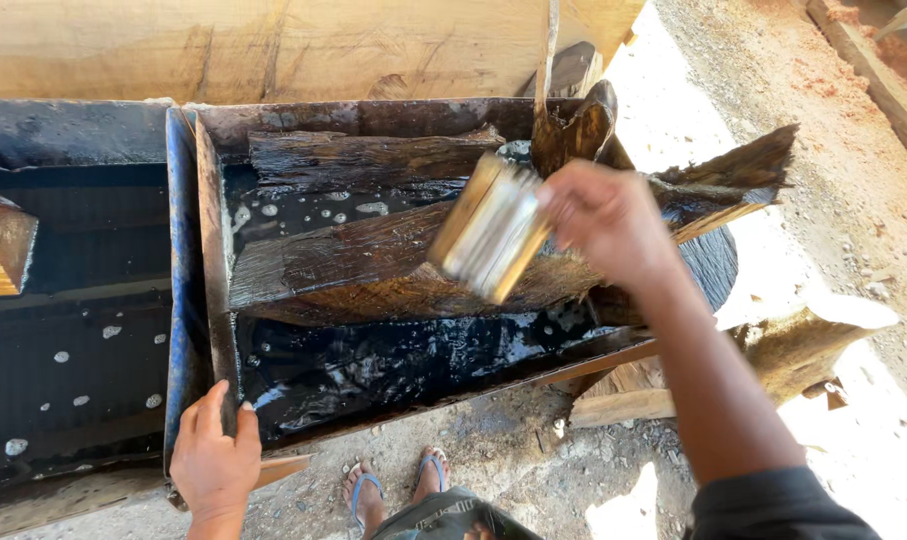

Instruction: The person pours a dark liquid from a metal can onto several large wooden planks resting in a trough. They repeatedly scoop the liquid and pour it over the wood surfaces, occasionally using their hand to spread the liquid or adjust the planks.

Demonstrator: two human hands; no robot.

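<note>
I held my right hand (605, 222) clenched on a blurred brush (491, 228) over the wet plank (353, 262) in the trough (211, 210), mid-coating I judged, while my left hand (213, 462) gripped the trough's near rim.

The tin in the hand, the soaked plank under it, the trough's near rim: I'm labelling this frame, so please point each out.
tin (491, 228), head view, its side.
soaked plank (343, 262), head view, upper face.
trough (216, 250), head view, dividing wall.
</note>
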